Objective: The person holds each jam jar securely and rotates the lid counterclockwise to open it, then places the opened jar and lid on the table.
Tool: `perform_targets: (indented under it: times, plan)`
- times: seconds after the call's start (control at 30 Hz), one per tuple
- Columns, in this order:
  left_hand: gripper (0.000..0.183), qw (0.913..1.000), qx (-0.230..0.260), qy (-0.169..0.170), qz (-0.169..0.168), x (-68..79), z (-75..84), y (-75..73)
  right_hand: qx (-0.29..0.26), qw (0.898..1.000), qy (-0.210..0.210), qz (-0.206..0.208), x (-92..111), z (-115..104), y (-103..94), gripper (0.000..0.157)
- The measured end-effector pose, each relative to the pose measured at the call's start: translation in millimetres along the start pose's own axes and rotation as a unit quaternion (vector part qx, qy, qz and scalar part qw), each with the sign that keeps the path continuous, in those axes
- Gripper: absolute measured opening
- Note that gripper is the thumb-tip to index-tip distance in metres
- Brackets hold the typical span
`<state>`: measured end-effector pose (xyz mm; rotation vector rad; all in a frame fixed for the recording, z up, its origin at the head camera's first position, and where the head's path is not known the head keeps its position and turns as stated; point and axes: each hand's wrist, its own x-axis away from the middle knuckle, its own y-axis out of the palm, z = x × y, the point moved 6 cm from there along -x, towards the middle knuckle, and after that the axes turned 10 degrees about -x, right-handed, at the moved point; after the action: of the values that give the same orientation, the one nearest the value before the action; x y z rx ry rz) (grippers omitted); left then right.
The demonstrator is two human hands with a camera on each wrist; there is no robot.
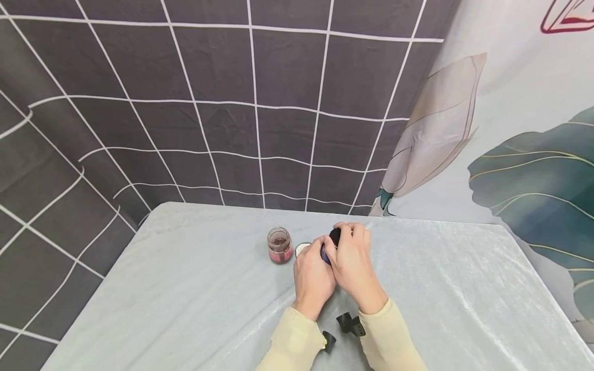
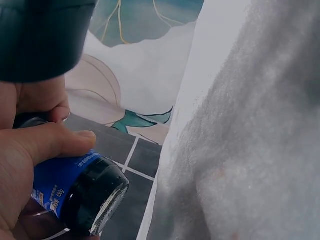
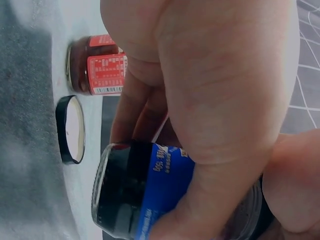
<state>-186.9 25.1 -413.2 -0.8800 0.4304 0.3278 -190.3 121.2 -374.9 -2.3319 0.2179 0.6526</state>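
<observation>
A dark glass jar with a blue label (image 2: 75, 182) is held tilted between both hands above the table. My left hand (image 1: 313, 278) grips its body, the thumb lying over the label in the left wrist view. At the other end my right hand (image 1: 353, 260) curls its fingers round the jar's black lid (image 1: 335, 235), partly covering it. Left of the hands stands an open glass jar (image 1: 280, 250) with a red label and dark contents. Between that jar and my left hand lies a loose lid (image 3: 74, 130), black-rimmed with a pale inside.
A pale grey cloth covers the table (image 1: 185, 288). Behind it hangs a dark curtain (image 1: 223, 129) with white grid lines, and at the right a leaf-patterned one (image 1: 510, 206). Black wrist mounts (image 1: 351, 324) sit at both cuffs.
</observation>
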Motion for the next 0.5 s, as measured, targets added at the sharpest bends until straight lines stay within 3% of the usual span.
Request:
perform_targets:
  times: [0.5]
  plan:
    - [0.026, 0.9999, -0.008, -0.005, -0.009, -1.6, -4.5, 0.2, -0.016, 0.998, 0.043, -0.032, -2.5, 2.5, -2.8, 0.037]
